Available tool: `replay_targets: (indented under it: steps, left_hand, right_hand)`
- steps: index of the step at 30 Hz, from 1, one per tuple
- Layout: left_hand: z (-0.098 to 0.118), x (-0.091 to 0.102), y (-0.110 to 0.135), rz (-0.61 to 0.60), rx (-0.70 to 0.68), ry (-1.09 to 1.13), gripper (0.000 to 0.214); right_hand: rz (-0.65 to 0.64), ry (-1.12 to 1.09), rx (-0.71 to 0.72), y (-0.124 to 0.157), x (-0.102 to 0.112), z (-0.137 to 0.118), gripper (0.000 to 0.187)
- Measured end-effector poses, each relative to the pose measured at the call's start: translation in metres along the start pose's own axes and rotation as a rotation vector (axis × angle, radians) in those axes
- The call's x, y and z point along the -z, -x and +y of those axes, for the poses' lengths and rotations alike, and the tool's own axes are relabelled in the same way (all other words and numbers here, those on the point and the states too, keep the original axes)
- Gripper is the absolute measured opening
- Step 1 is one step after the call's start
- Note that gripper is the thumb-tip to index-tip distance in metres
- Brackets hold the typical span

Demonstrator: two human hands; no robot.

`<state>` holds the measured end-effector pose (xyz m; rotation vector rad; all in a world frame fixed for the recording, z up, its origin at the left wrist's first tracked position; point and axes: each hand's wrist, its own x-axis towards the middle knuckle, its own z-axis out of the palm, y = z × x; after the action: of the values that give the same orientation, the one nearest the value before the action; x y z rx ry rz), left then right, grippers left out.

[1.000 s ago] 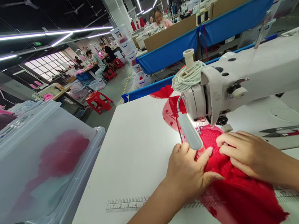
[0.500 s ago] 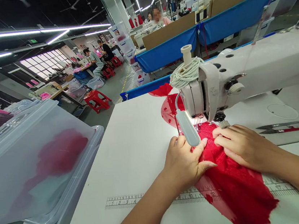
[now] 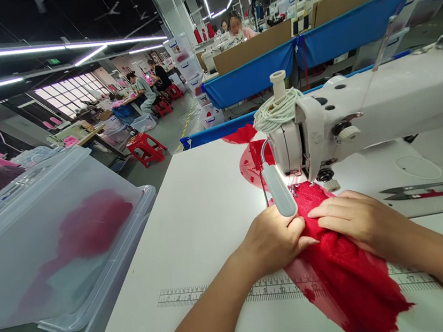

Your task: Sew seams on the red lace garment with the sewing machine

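Observation:
Red lace fabric runs from under the needle area of a white sewing machine down to the front edge of the table. My left hand is closed at the fabric's left edge, its fingers curled and its thumb against the cloth. Part of that hand is hidden behind a small grey lamp hanging beside the machine head. On the fabric's right side lies my right hand, fingers stretched out and resting on the bunched lace. Its thumb is hidden. Behind the needle, more sheer red fabric spreads over the table.
Thread snips lie on the machine bed at the right. A printed ruler crosses the white tabletop near its front. A translucent plastic bin stands at the left. Red stools and people at other machines are further back.
My right hand has drawn back slightly from the needle, and its fingers have straightened over the fabric. My left fingers have curled in more at the cloth's edge.

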<state>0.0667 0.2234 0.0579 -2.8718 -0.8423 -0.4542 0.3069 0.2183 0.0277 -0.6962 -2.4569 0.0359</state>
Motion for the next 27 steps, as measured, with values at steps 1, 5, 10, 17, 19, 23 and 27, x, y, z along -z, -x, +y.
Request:
replay_targets:
  steps: [1,5,10,17,19,23,27]
  left_hand:
    - [0.001,0.0,0.0,-0.004,0.021,-0.003,0.075]
    - [0.005,0.003,0.0,-0.058,0.078,0.013,0.071]
    - [0.007,0.0,0.005,-0.057,0.046,-0.001,0.073]
    - [0.014,-0.006,0.01,-0.018,0.102,-0.068,0.077]
    - [0.016,-0.005,0.009,-0.021,0.095,-0.056,0.081]
    - [0.015,-0.005,0.01,0.007,0.095,-0.036,0.081]
    - [0.013,-0.006,0.011,-0.023,0.095,-0.063,0.078]
  right_hand:
    - [0.006,0.007,-0.013,0.001,-0.001,0.0,0.034]
    - [0.034,0.045,-0.028,0.002,-0.003,0.0,0.036]
    - [0.027,0.091,-0.027,0.004,-0.003,0.0,0.038]
    - [0.02,0.107,-0.048,0.007,-0.005,0.001,0.042]
    - [0.016,0.1,-0.059,0.007,-0.005,0.001,0.041]
    - [0.043,0.083,-0.086,0.003,-0.001,0.001,0.034]
    - [0.067,0.064,-0.259,-0.007,0.001,-0.001,0.023]
